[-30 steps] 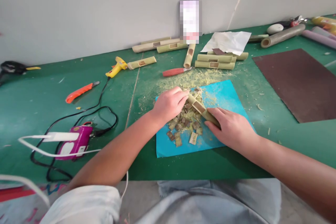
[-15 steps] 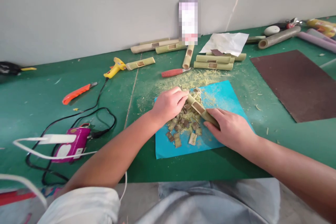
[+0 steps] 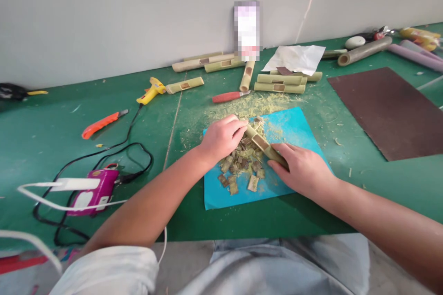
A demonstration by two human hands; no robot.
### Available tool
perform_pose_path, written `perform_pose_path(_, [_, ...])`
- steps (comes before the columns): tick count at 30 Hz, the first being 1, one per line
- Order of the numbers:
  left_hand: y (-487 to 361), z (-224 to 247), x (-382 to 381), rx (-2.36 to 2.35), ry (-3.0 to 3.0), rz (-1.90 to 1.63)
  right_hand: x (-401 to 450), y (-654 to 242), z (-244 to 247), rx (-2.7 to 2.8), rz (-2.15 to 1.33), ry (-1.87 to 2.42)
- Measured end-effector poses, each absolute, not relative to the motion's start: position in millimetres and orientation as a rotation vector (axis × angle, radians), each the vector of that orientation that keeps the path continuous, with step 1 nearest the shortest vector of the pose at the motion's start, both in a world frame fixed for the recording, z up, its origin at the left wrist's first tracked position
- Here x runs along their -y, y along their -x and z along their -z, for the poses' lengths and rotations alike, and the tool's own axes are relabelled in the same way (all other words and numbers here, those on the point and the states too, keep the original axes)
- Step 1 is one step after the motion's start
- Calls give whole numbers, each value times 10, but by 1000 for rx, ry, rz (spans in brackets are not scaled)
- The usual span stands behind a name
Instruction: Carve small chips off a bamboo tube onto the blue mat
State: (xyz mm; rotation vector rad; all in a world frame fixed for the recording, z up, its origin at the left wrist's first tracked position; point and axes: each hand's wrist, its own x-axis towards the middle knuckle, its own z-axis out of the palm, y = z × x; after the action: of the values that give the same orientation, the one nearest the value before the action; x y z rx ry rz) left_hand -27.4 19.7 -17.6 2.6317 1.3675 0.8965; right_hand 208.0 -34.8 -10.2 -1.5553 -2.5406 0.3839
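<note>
Bamboo tube [image 3: 260,141] slanting from upper left to lower right, both hands [image 3: 265,141] gripping its ends

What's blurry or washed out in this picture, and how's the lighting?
Head view: light is soft, with a faint shadow beside the right hand on the blue sheet and a pale sheen on the green tabletop; the white cable at lower left is blurred; the upright phone-like object is pixelated, its screen unreadable; the bamboo tube in hand looks fairly sharp.
</note>
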Motion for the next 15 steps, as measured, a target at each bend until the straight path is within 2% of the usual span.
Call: perform_pose_path(15, [288,187,-167,-1440,-2773,-861,347,-2088,94,2550,-391,1548])
